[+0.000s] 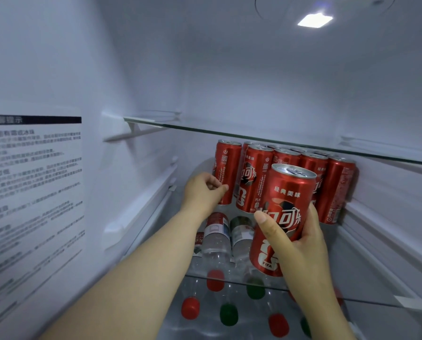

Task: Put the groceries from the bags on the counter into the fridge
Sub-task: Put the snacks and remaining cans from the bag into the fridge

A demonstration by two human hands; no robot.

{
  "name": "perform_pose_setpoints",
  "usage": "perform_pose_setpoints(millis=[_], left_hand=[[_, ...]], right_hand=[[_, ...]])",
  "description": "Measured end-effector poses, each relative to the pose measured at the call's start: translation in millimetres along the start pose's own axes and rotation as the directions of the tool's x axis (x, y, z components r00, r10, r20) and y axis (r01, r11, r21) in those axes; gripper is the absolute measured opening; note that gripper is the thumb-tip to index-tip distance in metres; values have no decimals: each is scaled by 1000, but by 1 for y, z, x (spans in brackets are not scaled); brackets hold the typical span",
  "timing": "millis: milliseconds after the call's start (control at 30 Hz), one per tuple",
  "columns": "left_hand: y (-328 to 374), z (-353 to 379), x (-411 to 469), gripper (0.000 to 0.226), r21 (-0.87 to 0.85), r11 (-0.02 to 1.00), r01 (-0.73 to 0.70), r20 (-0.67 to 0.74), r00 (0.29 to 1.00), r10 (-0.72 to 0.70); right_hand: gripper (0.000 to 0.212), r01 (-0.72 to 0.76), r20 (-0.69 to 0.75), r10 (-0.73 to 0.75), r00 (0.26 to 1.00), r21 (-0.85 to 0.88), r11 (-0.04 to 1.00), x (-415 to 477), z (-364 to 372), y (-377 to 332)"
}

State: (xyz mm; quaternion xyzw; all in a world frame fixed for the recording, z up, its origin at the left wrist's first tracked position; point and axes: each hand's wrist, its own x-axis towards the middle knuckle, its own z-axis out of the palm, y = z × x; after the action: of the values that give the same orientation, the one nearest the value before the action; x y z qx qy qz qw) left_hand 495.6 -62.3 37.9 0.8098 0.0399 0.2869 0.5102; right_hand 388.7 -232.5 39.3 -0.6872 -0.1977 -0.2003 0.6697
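Note:
I look into the open fridge. My right hand (303, 249) grips a red cola can (289, 192) upright, just above the front of the middle glass shelf (367, 273). Several matching red cans (255, 175) stand in rows at the back of that shelf. My left hand (201, 191) reaches in at the left end of the rows, its thumb and curled fingers around the leftmost can (227, 163), which stands on the shelf.
An upper glass shelf (266, 138) lies close above the can tops. Water bottles (216, 239) with red and green caps lie under the middle shelf. A printed label (33, 192) covers the left wall. The fridge lamp (314, 20) glows at the top.

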Motion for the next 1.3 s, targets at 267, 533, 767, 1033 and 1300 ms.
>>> perform_pose_setpoints(millis=[267, 533, 767, 1033, 1300], left_hand=[[-4, 5, 5, 55, 10, 1000, 14, 150, 989, -16], [-2, 5, 3, 40, -13, 1000, 5, 164, 986, -3], [21, -9, -15, 15, -264, 963, 49, 319, 947, 40], [32, -17, -30, 23, -485, 859, 165, 396, 917, 48], [35, 4, -40, 68, -219, 973, -78, 402, 901, 163]], right_hand=[[48, 7, -8, -7, 1000, -12, 1000, -1, 0, 1], [48, 27, -20, -28, 999, -52, 998, -1, 2, 2], [46, -14, -72, 10, 997, -63, 998, 5, 1, 14], [17, -102, -262, 68, 963, -118, 988, 18, -12, 29], [20, -103, -365, 84, 927, -33, 994, 17, -13, 30]])
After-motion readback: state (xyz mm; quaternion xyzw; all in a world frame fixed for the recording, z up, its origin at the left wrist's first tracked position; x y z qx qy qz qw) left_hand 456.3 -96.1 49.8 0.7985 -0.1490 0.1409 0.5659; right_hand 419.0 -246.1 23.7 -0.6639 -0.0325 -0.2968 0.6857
